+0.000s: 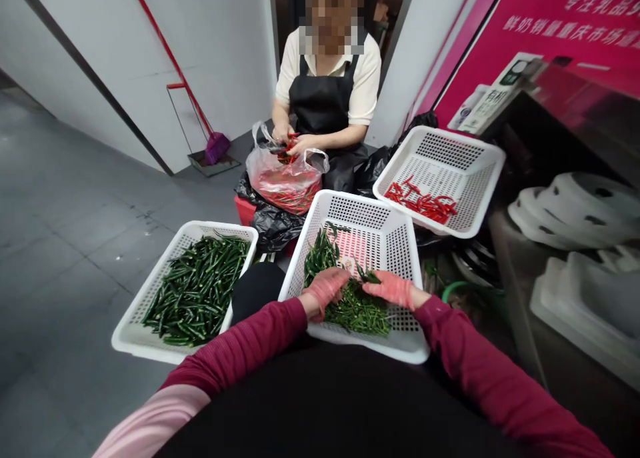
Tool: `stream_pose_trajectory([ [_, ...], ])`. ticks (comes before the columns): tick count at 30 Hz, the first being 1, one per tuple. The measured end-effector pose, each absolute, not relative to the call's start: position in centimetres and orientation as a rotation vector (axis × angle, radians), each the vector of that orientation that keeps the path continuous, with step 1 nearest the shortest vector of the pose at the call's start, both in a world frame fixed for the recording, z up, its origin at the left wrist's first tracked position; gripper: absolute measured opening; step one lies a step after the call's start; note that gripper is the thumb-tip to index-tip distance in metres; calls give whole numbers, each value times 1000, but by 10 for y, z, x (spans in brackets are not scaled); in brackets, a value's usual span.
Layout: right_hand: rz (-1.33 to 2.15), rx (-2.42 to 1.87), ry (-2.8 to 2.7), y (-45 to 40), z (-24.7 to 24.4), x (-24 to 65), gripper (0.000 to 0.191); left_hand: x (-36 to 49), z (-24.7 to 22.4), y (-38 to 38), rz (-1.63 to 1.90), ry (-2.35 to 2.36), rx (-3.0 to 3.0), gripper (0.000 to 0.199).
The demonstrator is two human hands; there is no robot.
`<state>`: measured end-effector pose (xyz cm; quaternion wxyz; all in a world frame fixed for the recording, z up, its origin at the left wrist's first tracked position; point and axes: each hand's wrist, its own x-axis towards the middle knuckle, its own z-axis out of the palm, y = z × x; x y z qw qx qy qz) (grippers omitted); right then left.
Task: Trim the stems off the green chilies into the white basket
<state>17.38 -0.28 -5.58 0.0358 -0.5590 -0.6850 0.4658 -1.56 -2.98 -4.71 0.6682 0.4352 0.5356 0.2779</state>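
Both of my hands, in thin pink gloves, are over the white plastic basket (407, 245) in front of me. My right hand (393, 288) is closed around a few green chili peppers (367, 273), their tips pointing left. My left hand (327, 289) has its fingers curled together; whatever they may pinch is too small to make out. Below and between the hands lies a heap of thin green stems (363, 315). More green chilies (320, 255) rest against the basket's left side, partly behind my left hand.
A white basket (129, 315) of green chilies stands at left, another (487, 178) with red chilies at back right. Opposite, a person (325, 91) handles red chilies over a plastic bag (287, 178). A broom (217, 148) with dustpan leans by the wall; stacked white containers (585, 311) stand right.
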Motion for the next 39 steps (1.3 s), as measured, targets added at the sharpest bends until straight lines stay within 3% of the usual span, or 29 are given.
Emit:
stream_pose_trajectory([
  [3, 1852, -1456, -1950, -35, -33, 175, 28, -16, -36, -29, 635, 1020, 1072, 39],
  [5, 1957, -1325, -1927, -48, -24, 171, 25, -14, -34, -31, 562, 997, 1147, 38],
  [8, 1890, -1321, -1947, -57, -23, 164, 25, -12, -35, -35, 501, 1144, 1449, 34],
  [12, 1594, -1756, -1997, -63, -32, 155, 20, -9, -35, -42, 318, 1391, 2111, 26],
  [15, 1298, -1949, -2111, -66, -35, 153, 19, -8, -34, -45, 160, 1502, 2173, 28],
  [17, 1206, -1959, -2153, -68, -35, 155, 23, -10, -34, -45, 261, 1395, 2053, 28],
  [21, 1324, -1811, -2156, -73, -31, 162, 25, -17, -31, -44, 497, 1063, 1880, 37],
  [27, 1708, -1440, -2162, -72, -10, 162, 13, -17, -18, -51, 487, 673, 2017, 32],
  [34, 1722, -1528, -2078, -74, -14, 154, 17, -8, -30, -60, 568, 905, 1628, 27],
  [39, 1698, -1844, -1912, -83, -29, 147, 24, -7, -36, -60, 374, 1133, 2162, 22],
])
